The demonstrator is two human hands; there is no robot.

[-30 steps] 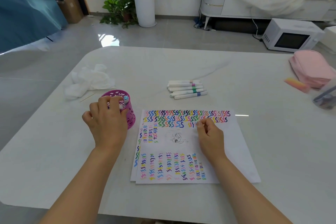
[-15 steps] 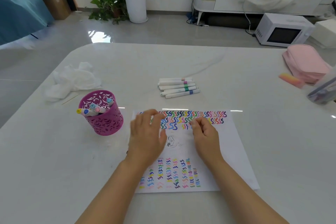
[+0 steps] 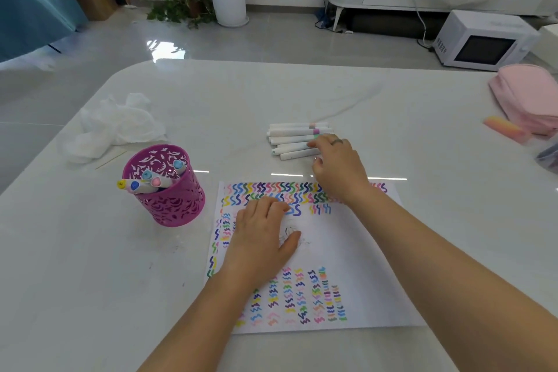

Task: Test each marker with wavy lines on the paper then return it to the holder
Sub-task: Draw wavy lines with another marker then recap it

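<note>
**A:** Start nearest. What is the left hand (image 3: 262, 235) doing?

**B:** It lies flat on the paper (image 3: 362, 251), fingers straight, holding nothing and pinning the sheet. A second ago it was up at the holder (image 3: 164, 190), fingers over the rim. Half a second ago it was already crossing back.

**A:** So that marker went home?

**B:** I'd judge so. The holder stands just left of the paper with several capped markers leaning inside, and no hand is near it now.

**A:** And the right hand (image 3: 341, 167)?

**B:** That is the newer change. It was resting curled on the top rows of wavy lines. Now it has left the sheet and gone forward to the loose markers (image 3: 294, 140) lying in a row beyond the paper.

**A:** Has it got one?

**B:** I cannot tell. Its fingers curl over the near ends of the lower markers and the thumb sits beside the lowest. Whether they have pinched one is hidden.

**A:** What does that mean for the task?

**B:** One round looks closed and the next is opening. Five markers still wait in that row, so there is a fair way to go.
</note>
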